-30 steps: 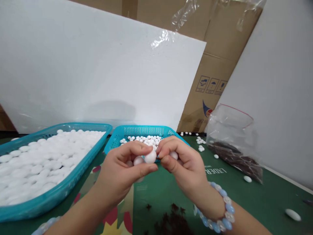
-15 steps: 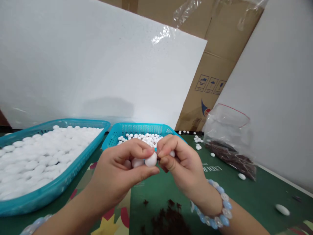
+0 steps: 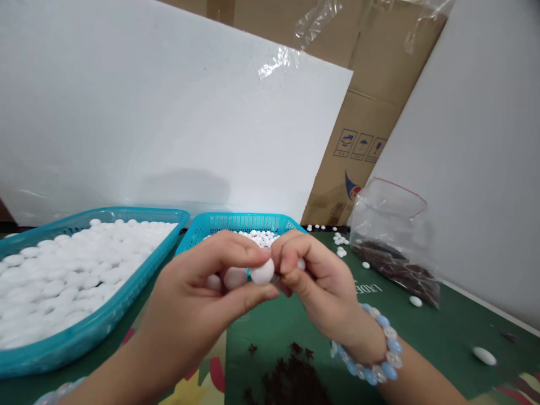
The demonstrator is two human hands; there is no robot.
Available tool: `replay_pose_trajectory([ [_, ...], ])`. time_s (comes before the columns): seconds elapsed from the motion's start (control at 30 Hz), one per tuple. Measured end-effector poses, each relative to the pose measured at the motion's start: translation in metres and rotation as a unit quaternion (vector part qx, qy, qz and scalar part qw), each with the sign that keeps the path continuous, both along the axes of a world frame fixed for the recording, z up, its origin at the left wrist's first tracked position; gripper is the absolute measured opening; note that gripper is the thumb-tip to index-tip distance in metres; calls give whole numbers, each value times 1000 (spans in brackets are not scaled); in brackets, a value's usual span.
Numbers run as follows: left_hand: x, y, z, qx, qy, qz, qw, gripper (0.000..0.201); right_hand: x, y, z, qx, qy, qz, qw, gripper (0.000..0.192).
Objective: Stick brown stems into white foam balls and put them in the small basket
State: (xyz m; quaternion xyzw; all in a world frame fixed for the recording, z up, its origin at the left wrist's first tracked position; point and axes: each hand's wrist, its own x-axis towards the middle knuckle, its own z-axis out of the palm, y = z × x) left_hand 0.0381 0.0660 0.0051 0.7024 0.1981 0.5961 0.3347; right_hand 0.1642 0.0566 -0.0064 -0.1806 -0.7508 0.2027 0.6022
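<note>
My left hand (image 3: 211, 281) pinches a smooth white ball (image 3: 262, 272) between thumb and forefinger. Two more white balls (image 3: 235, 278) sit behind it, in the hollow of the same hand. Against the right side of the pinched ball, the thumb and forefinger of my right hand (image 3: 316, 281) are pressed together; what lies between those tips is hidden. Another white ball (image 3: 301, 264) shows partly, tucked in the curled fingers of my right hand. Below the hands, a loose heap of small dark brown bits (image 3: 291, 379) lies on the green table mat (image 3: 253, 332).
A large blue tray (image 3: 139, 301) full of white oval pieces stands at left. Behind my hands is a blue basket (image 3: 219, 222) with smaller white pieces. At right stands a clear bag (image 3: 392, 242) of dark brown bits. Several loose white pieces (image 3: 415, 301) lie nearby.
Both hands still hold the balls close together. The fingers of my right hand have shifted slightly, and the ball pinched in my left hand sits a little higher. The view has moved slightly.
</note>
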Motion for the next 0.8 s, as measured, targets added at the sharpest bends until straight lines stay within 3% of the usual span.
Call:
replay_pose_trajectory([
  [0.17, -3, 3, 4, 10, 28, -23, 999, 23, -1, 5, -2, -57, 72, 107, 990, 10],
  [0.33, -7, 8, 3, -60, -11, -95, 994, 23, -3, 4, -1, -108, 124, 193, 967, 8],
  [0.47, -6, 8, 2, -54, -14, -73, 996, 35, -3, 0, 1, -120, 135, 170, 969, 6],
  [0.6, -5, 7, 2, -69, 27, -23, 997, 20, -1, 2, 2, -106, 122, 138, 977, 5],
  [0.8, -4, 9, 2, -79, 30, -18, 996, 15, -3, 4, 2, -81, 97, 102, 987, 8],
])
